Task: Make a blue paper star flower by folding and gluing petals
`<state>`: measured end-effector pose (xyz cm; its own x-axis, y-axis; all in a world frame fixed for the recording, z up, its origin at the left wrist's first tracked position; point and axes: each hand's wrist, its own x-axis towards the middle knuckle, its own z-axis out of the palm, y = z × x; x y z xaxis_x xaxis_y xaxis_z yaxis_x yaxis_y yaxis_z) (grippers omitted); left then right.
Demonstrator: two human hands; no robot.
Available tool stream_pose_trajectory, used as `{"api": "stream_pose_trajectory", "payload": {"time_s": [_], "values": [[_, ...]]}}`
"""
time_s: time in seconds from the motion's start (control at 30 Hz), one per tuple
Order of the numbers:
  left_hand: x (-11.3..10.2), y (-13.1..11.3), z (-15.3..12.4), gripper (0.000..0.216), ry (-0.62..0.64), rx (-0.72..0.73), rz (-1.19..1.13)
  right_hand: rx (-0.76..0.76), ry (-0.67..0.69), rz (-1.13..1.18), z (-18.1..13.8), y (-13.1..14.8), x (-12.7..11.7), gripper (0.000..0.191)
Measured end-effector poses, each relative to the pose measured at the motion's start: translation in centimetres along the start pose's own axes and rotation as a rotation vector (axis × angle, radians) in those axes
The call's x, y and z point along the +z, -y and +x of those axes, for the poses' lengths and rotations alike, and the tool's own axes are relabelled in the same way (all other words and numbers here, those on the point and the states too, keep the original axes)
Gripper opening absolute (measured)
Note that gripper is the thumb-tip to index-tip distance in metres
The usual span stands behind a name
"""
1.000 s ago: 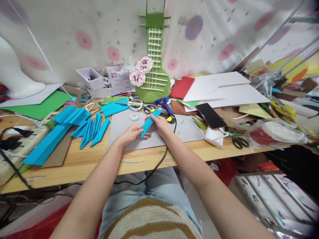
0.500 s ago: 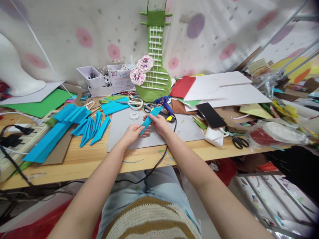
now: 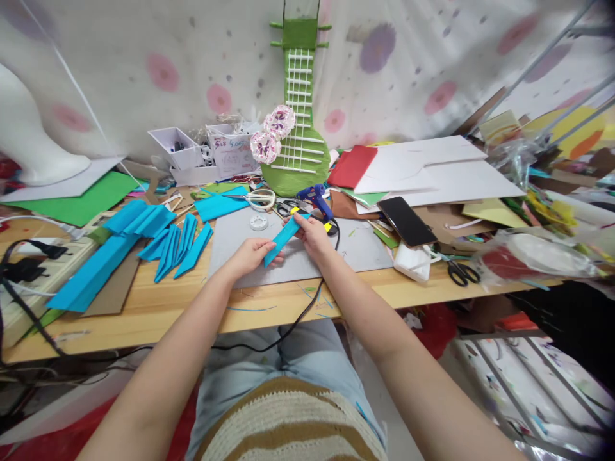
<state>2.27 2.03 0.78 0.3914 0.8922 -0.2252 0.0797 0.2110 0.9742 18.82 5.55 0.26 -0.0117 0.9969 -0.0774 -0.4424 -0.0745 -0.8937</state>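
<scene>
A folded strip of blue paper [image 3: 283, 241] slants between my two hands, above a grey board [image 3: 369, 250]. My left hand [image 3: 254, 256] pinches its lower left end, and my right hand [image 3: 312, 235] grips the upper right end. Just beyond my right hand lies a blue glue gun [image 3: 317, 200], its black cord running down past my right wrist. To the left on the wooden table rest several folded blue paper pieces [image 3: 177, 246]. Scissors with white handles [image 3: 262, 200] lie behind my left hand, close to a small white disc [image 3: 258, 222].
A green paper-covered instrument [image 3: 298, 153] with pink flowers stands against the curtain. Rightward are a black phone [image 3: 407, 221], white boards [image 3: 456, 179] and black-handled scissors [image 3: 464, 273]. A power strip [image 3: 48, 275] with plugs sits at the left edge.
The blue strip and my left hand have shifted slightly left and down. My right hand has moved a little to the right along the strip's upper end.
</scene>
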Motion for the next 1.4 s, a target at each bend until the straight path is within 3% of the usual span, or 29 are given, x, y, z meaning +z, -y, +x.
{"api": "stream_pose_trajectory", "payload": {"time_s": [0.1, 0.2, 0.3, 0.37, 0.43, 0.53, 0.67, 0.73, 0.8, 0.9, 0.97, 1.13, 1.4], "values": [[-1.0, -0.5, -0.4, 0.041, 0.058, -0.025, 0.042, 0.011, -0.019, -0.023, 0.2, 0.1, -0.3, 0.021], [-1.8, -0.7, -0.6, 0.039, 0.022, -0.015, 0.134, 0.018, -0.02, -0.029, 0.5, 0.3, -0.5, 0.022], [-2.1, -0.8, -0.8, 0.033, -0.228, 0.091, 0.396, 0.054, 0.007, 0.0, 0.4, 0.4, -0.3, 0.026], [-1.7, -0.7, -1.0, 0.03, -0.468, 0.178, 0.654, 0.106, 0.09, 0.002, 0.0, 0.3, 0.2, 0.028], [-0.7, -0.5, -1.0, 0.033, -0.609, 0.232, 0.866, 0.159, 0.198, -0.027, -0.5, -0.1, 0.9, 0.033], [1.2, 0.0, -0.9, 0.039, -0.542, 0.343, 1.003, 0.17, 0.233, -0.131, -1.0, -1.0, 1.8, 0.036], [1.3, -0.3, -0.7, 0.047, -0.41, 0.435, 1.105, 0.131, 0.047, -0.224, -0.7, -1.6, 1.6, 0.016], [-0.7, -1.2, -0.7, 0.05, -0.496, 0.367, 1.14, 0.128, 0.018, -0.208, -0.6, -1.4, 1.4, 0.007], [-3.6, -2.3, -0.8, 0.046, -0.659, 0.249, 1.232, 0.128, 0.019, -0.2, -0.6, -1.2, 1.3, 0.003], [-7.9, -3.4, -0.9, 0.047, -0.827, 0.029, 1.388, 0.116, 0.016, -0.229, -0.7, -0.9, 1.4, 0.008], [-9.6, -3.6, -0.9, 0.051, -0.819, -0.12, 1.471, 0.097, 0.011, -0.244, -0.8, -0.9, 1.5, 0.008], [-10.0, -3.6, -0.5, 0.052, -0.681, -0.358, 1.486, 0.103, 0.016, -0.265, -1.0, -0.7, 1.5, 0.009], [-9.5, -3.5, 0.0, 0.044, -0.69, -0.342, 1.441, 0.134, 0.027, -0.205, -1.3, -0.3, 1.8, 0.01]]}}
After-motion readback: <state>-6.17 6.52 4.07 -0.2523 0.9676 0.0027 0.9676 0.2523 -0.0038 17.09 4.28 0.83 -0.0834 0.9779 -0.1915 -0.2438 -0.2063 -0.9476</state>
